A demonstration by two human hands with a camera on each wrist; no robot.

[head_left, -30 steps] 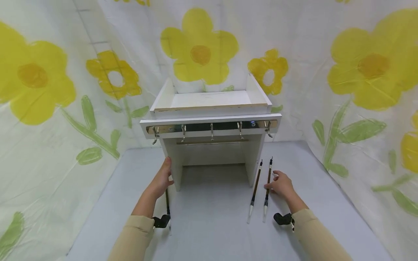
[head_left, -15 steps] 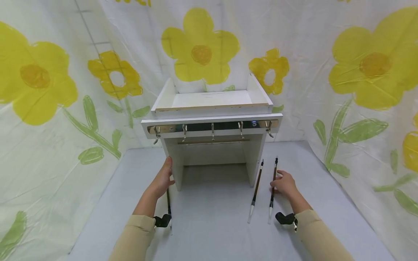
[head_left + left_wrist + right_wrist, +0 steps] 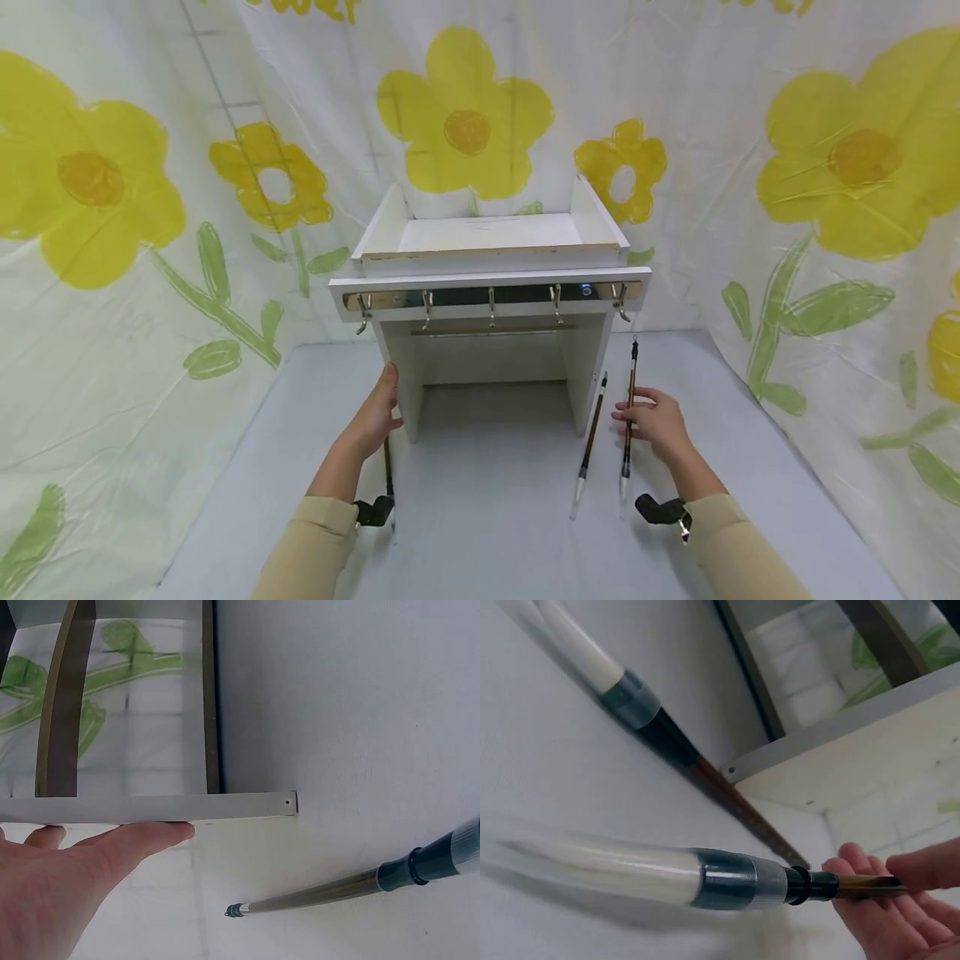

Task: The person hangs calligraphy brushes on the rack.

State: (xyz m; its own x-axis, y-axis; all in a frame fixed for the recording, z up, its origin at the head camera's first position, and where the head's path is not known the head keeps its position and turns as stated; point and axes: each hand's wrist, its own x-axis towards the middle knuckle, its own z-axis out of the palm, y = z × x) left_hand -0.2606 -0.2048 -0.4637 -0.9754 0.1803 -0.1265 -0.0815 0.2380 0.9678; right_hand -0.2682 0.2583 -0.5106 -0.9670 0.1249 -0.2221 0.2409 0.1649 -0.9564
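Note:
My left hand [image 3: 372, 417] rests against the left side panel [image 3: 150, 807] of a white wooden rack [image 3: 491, 262]. In the left wrist view its extended fingers lie along the panel. A row of metal hooks [image 3: 492, 307] runs across the rack's front. My right hand [image 3: 662, 425] pinches a calligraphy brush [image 3: 735, 877] by its brown handle, white bristles in a clear cap pointing toward me. The hanging loop at its far end sits a little below the rightmost hook [image 3: 621, 302]. A second calligraphy brush [image 3: 592, 435] lies on the table just left of it.
A third calligraphy brush [image 3: 322, 892] lies left of the rack, partly behind my left wrist in the head view. The grey-white table [image 3: 495, 517] is backed by a curtain [image 3: 720, 108] with yellow flowers. Black camera mounts [image 3: 660, 510] sit on both wrists.
My right hand has closed on the brush, shifted it right, and raised its loop end toward the hooks. My left hand keeps its place on the side panel.

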